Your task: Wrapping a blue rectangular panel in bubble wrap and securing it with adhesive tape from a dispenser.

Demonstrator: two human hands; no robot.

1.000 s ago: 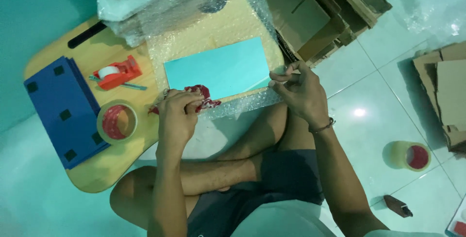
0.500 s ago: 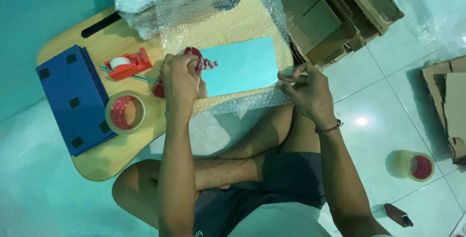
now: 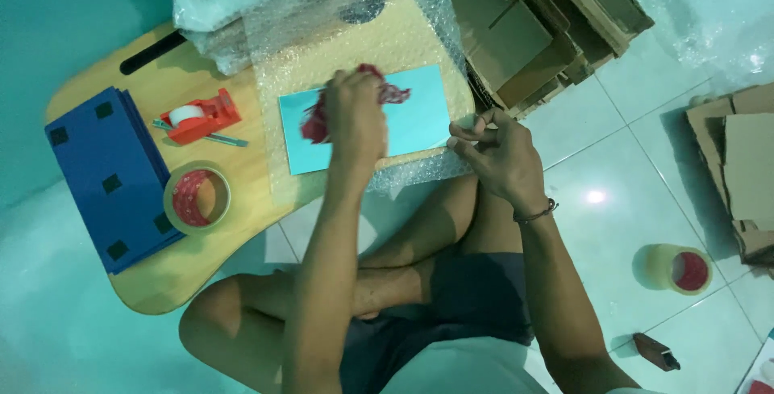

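My left hand has a closed grip on a crumpled red rag over the flat, glossy panel; my right hand pinches its edge on dimpled bubble wrap.

The left hand presses a crumpled red cloth onto a light blue panel lying on bubble wrap. The right hand pinches the panel's near right corner. A tape roll sits on the wooden lap table.
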